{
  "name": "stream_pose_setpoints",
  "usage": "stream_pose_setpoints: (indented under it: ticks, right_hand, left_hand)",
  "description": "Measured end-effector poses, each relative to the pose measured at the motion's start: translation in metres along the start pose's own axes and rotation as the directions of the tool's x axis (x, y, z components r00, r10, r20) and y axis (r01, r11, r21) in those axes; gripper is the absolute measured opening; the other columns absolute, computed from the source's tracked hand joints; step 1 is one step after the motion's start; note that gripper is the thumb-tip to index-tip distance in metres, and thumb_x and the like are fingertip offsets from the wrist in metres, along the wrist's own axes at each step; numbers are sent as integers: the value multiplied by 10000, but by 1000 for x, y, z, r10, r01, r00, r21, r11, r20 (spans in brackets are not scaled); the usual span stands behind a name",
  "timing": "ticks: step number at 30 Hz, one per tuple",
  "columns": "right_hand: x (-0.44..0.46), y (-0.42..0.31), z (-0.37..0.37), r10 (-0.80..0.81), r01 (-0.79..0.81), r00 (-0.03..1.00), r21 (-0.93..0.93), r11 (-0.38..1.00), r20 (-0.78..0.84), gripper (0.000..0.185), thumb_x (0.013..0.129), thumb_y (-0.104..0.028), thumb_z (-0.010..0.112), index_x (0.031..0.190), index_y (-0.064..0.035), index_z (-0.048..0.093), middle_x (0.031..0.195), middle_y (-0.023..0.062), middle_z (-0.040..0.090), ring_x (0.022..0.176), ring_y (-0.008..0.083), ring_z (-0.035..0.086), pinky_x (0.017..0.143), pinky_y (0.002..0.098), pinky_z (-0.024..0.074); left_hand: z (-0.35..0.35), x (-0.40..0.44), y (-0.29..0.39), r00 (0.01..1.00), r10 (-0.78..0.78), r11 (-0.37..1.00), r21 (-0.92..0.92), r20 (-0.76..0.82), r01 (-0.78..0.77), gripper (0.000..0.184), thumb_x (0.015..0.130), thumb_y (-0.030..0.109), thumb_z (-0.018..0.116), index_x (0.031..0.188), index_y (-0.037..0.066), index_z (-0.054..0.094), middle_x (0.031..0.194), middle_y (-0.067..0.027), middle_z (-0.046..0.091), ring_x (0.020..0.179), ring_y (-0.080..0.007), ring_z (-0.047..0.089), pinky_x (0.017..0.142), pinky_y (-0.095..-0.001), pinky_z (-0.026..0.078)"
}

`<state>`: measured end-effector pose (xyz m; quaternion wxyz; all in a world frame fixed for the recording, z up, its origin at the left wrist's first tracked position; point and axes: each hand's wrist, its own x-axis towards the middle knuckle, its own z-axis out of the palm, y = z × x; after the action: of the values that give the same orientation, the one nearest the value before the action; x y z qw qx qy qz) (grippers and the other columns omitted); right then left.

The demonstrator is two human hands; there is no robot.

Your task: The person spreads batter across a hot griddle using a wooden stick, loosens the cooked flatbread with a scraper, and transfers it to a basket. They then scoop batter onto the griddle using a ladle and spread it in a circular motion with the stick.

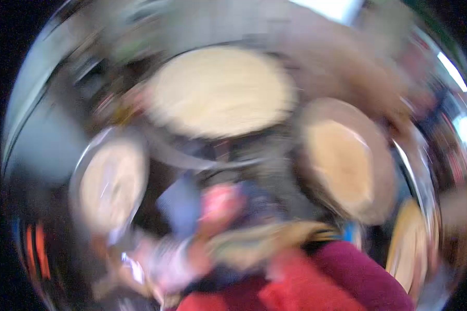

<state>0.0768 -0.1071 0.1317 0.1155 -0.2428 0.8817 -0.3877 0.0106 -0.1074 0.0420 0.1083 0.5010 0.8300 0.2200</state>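
Note:
Motion blur smears the whole view. Low in the middle, a skin-coloured shape that looks like my left hand (197, 255) is near a long tan thing (251, 243) I cannot make out; its fingers are not distinct. A maroon sleeve (360, 269) comes from the lower right to a dark band beside that tan thing, and my right hand cannot be told apart there. Just above lies a pink-red object (220, 203), next to a blue-grey piece (180, 205).
A large round pan-like vessel with a pale, cream surface (223, 90) fills the upper middle. Smaller pale-filled round vessels stand at left (111, 184) and right (342, 163). Another pale oval (409, 249) is at the lower right edge.

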Motion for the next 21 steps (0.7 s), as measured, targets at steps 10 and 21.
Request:
stream_pose_setpoints:
  ticks: [10,21]
  right_hand:
    - [-265,64,30,495,-563,332,252,787,-803,632,799,-384,578,1304,-48,398,1246,223,478,1148,370,467,973,447,372]
    - [-527,78,188,622,-596,-707,757,-268,-336,977,681,-552,663,1402,-67,216,1439,236,218,1340,384,200,1081,537,143]
  left_hand:
    - [21,67,-51,959,-264,919,328,102,219,415,832,405,593,1079,72,590,1067,-136,586,942,-246,569,760,-320,464]
    - [47,60,-73,943,-333,930,175,22,324,350,851,322,594,1082,59,581,1026,-127,607,889,-211,588,721,-288,475]
